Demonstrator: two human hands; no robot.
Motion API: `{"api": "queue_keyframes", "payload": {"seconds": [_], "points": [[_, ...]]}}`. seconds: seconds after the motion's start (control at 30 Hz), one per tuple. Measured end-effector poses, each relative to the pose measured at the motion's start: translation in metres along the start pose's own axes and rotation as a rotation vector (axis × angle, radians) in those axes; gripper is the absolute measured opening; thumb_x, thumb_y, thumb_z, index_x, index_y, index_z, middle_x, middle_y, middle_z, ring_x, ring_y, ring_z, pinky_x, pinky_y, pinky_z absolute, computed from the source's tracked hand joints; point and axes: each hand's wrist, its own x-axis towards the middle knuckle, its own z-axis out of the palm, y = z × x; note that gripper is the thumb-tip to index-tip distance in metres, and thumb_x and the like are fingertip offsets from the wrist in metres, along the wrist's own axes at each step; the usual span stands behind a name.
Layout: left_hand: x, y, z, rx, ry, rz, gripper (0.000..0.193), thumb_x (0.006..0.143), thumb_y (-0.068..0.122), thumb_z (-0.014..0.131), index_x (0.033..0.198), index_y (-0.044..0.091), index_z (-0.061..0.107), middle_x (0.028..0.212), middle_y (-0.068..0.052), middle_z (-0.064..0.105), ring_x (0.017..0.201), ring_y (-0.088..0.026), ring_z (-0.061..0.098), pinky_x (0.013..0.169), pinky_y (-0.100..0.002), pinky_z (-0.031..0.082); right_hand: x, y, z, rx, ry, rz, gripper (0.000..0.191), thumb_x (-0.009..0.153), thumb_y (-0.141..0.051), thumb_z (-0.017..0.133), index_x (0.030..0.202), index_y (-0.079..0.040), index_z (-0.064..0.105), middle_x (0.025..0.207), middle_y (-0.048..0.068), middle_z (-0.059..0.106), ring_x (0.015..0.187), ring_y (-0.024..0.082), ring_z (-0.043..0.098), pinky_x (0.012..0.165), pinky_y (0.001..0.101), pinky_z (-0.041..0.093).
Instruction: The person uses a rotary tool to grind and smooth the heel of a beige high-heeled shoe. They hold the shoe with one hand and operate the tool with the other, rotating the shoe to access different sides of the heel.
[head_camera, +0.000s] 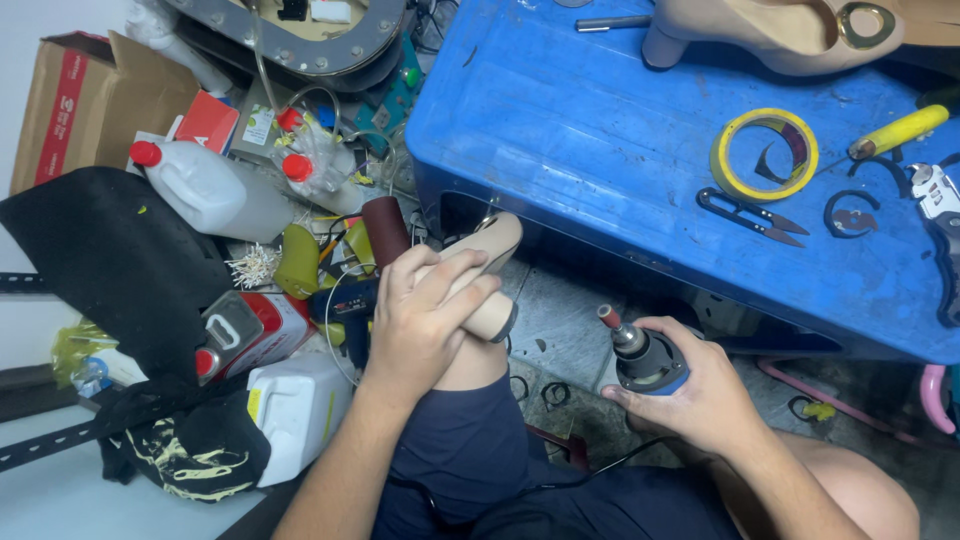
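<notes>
My left hand (425, 320) grips a beige high-heeled shoe (482, 262) and rests it on my left knee, sole side turned up, toe pointing away. My right hand (695, 390) holds a small rotary grinding tool (645, 355) with a black and blue body and a reddish tip that points up and left. The tool's tip is apart from the shoe, a short way to its right. A black cord runs from the tool down across my lap.
A blue table (600, 130) at the upper right carries a yellow tape roll (765, 153), black snips (750, 212), a yellow-handled tool (900, 130) and another beige shoe (770, 35). White jugs with red caps (215, 190), cans, a cardboard box (70, 105) and black fabric crowd the left floor.
</notes>
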Motion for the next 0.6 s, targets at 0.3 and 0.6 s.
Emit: {"api": "queue_keyframes", "payload": {"seconds": [0.3,0.6], "points": [[-0.007,-0.006,-0.006,-0.019,0.057,0.033,0.033,0.079,0.009,0.075,0.11,0.018,0.077,0.127,0.003,0.068,0.122,-0.027,0.056,0.104,-0.041,0.045,0.011,-0.029,0.027,-0.053,-0.144,0.027,0.07,0.054,-0.04,0.094,0.112,-0.009,0.069,0.078,0.008,0.079,0.073,0.02,0.076,0.075,0.0345,0.058],[-0.019,-0.006,-0.016,-0.003,0.051,0.019,0.034,0.08,0.007,0.074,0.111,0.019,0.077,0.128,0.004,0.067,0.126,-0.027,0.054,0.107,-0.04,0.045,0.016,-0.058,0.03,-0.022,-0.224,0.076,0.072,0.057,-0.043,0.096,0.113,-0.006,0.072,0.08,0.01,0.081,0.076,0.017,0.075,0.076,0.0331,0.059]]}}
